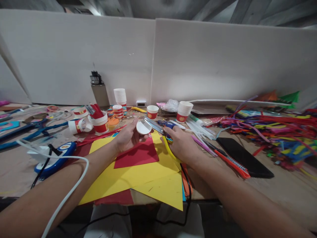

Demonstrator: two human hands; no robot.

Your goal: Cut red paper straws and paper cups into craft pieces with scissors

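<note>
In my left hand (127,135) a small round white paper piece (143,127) is held between thumb and fingers. Whether it is part of a paper cup I cannot tell. My right hand (182,142) is closed around scissors, whose silver blades (154,125) point left and touch or nearly touch the white piece. My fingers hide most of their handles. Just below the right hand curves a yellow handle (169,150), with a black cable (189,185) running down close by. Under both hands lie a red sheet (137,155) and larger yellow sheets (111,181).
Paper cups stand behind, one single (153,112) and one stack (185,110). A cup of red pencils (98,122) stands left, near a blue power strip (55,160). On the right lie a red utility knife (231,162), a black phone (244,157) and colourful pipe cleaners (272,132).
</note>
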